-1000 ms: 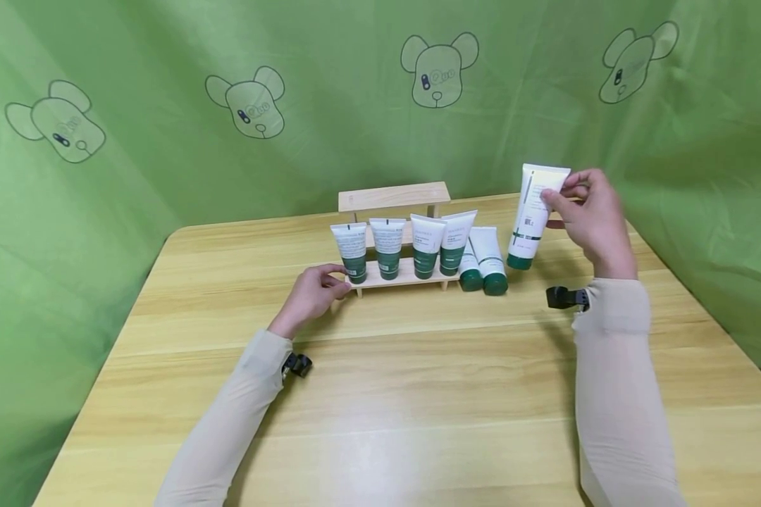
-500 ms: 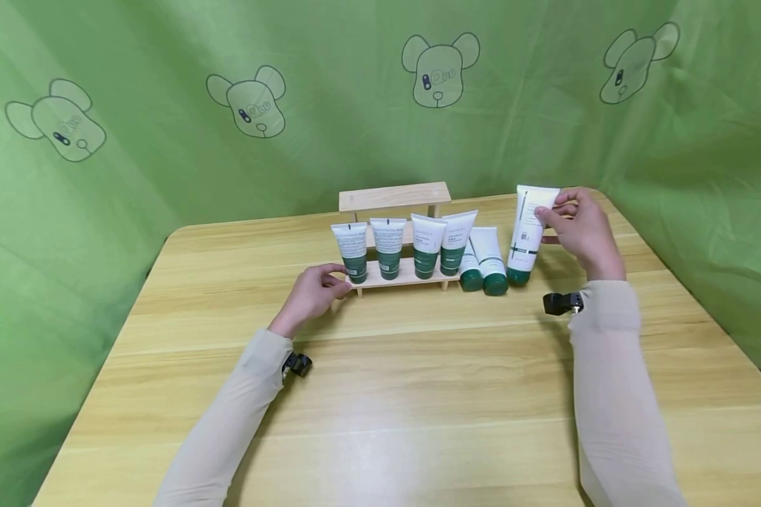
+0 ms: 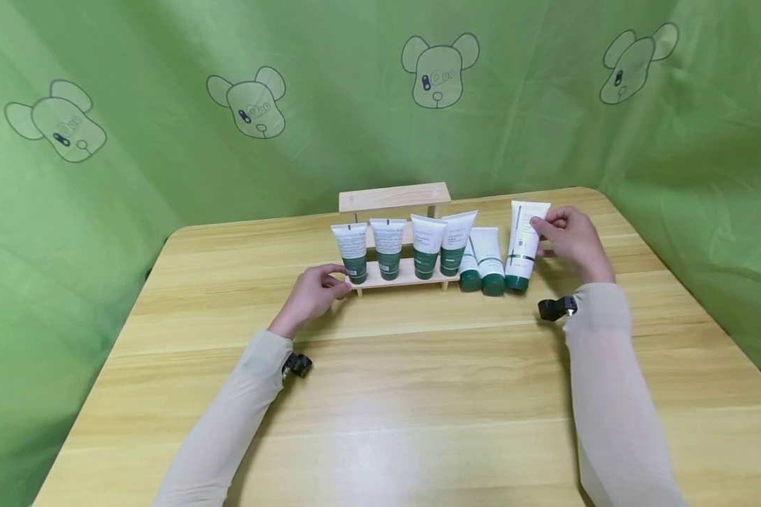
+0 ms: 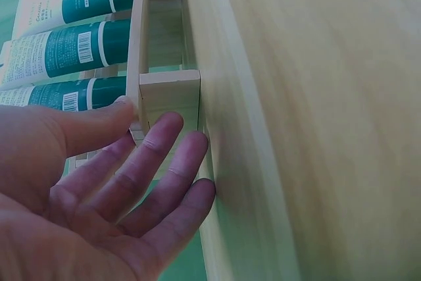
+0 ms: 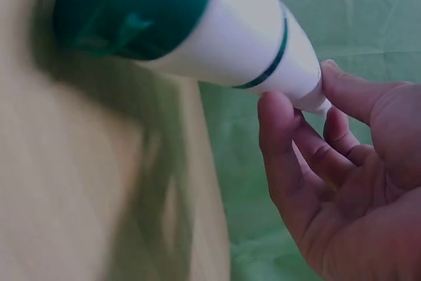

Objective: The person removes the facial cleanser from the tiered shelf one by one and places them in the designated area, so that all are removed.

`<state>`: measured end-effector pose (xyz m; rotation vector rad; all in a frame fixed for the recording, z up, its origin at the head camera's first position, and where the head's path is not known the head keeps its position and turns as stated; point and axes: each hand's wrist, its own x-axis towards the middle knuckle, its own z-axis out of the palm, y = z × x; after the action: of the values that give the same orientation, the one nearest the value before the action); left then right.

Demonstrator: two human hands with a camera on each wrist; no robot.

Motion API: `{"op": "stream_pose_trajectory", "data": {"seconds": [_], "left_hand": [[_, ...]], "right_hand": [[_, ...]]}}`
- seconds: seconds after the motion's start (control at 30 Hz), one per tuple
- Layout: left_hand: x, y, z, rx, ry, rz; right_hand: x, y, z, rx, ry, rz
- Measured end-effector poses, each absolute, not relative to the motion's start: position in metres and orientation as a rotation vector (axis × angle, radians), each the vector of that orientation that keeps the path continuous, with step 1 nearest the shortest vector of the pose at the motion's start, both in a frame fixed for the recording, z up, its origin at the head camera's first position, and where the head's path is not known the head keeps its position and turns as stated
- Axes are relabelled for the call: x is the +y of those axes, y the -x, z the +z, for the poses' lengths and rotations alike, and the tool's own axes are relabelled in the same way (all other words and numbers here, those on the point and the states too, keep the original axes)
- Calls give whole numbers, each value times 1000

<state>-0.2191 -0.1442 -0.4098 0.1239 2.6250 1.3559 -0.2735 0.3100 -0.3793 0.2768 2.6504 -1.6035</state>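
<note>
My right hand (image 3: pixel 577 243) pinches a white squeeze tube (image 3: pixel 523 243) with a green cap near its flat top end, thumb in front and fingers behind. The tube is upright with its cap down, beside two similar tubes at the rack's right end. My left hand (image 3: pixel 309 294) holds the front left corner of a small wooden tiered rack (image 3: pixel 406 273). In the left wrist view, the thumb (image 4: pixel 108 123) lies at the shelf edge with the index finger beneath, the other fingers spread loosely. Several white-and-green tubes (image 3: pixel 389 248) stand cap-down along the rack's front step.
The two similar tubes, one in front (image 3: pixel 489 257) partly covering the other (image 3: pixel 468 271), lean close to the rack. The rack's upper shelf (image 3: pixel 394 196) rises behind. A green curtain (image 3: pixel 330 105) hangs behind the wooden table (image 3: pixel 380 408).
My right hand has brought the white tube down and to the left, close beside the two similar tubes. My left hand stays at the rack's corner.
</note>
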Motion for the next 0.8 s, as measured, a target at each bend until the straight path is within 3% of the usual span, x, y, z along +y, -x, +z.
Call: {"op": "stream_pose_trajectory", "data": {"seconds": [0.8], "left_hand": [[-144,220,-408,2615,-98,1350]], "right_hand": [[308,279,-398,2485,-231,-1338]]}}
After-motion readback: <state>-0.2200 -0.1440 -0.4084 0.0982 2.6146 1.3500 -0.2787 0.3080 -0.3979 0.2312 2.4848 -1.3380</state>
